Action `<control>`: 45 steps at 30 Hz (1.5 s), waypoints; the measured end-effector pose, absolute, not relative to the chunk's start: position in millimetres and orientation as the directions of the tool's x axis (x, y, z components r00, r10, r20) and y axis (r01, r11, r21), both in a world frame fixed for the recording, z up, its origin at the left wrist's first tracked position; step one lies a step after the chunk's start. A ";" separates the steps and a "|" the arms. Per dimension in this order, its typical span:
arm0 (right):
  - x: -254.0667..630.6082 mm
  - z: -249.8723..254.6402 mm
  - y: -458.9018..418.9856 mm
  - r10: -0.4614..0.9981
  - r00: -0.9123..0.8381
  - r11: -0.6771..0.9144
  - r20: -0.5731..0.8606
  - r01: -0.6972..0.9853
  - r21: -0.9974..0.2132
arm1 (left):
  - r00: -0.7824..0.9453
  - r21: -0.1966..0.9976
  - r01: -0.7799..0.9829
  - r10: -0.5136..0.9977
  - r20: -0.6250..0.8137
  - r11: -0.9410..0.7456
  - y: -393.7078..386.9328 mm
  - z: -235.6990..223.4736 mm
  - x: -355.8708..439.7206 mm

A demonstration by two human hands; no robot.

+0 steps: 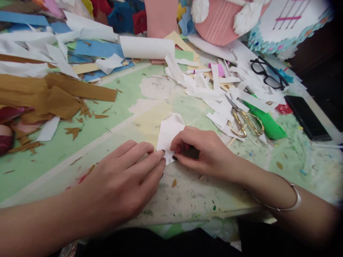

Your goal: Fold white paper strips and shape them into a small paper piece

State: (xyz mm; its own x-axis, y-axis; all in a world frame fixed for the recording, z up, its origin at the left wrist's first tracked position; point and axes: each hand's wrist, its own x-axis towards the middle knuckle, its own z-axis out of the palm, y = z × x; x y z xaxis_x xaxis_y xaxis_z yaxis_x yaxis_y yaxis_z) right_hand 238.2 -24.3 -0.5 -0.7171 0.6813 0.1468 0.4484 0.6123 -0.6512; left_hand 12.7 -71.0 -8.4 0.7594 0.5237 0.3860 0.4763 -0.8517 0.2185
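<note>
A small piece of white paper lies on the table in front of me, its top corners angled or folded. At its lower left edge, the fingertips of my left hand are pressed together on the paper. My right hand is closed in a pinch at the lower right edge, thumb and fingers curled onto it. The lower rim of the paper looks gathered between the two hands. Fingers hide part of that edge.
Gold-handled scissors rest on white paper strips to the right, by green crepe paper, black glasses and a phone. Brown crepe paper spreads at left. A white roll and pink decorated shapes stand behind.
</note>
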 end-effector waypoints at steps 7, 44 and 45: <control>238.0 -3.2 -23.7 0.668 -0.724 0.639 0.175 0.437 -0.633 | 0.807 -0.022 0.467 0.416 0.419 -0.884 -72.1 -8.6 14.1; 238.3 -6.5 -24.0 0.655 -0.719 0.672 0.231 0.415 -0.613 | 0.833 -0.031 0.418 0.369 0.412 -0.908 -69.8 -4.0 18.4; 238.3 -6.5 -24.1 0.655 -0.719 0.671 0.232 0.413 -0.615 | 0.830 -0.029 0.423 0.374 0.413 -0.906 -69.5 -3.6 18.6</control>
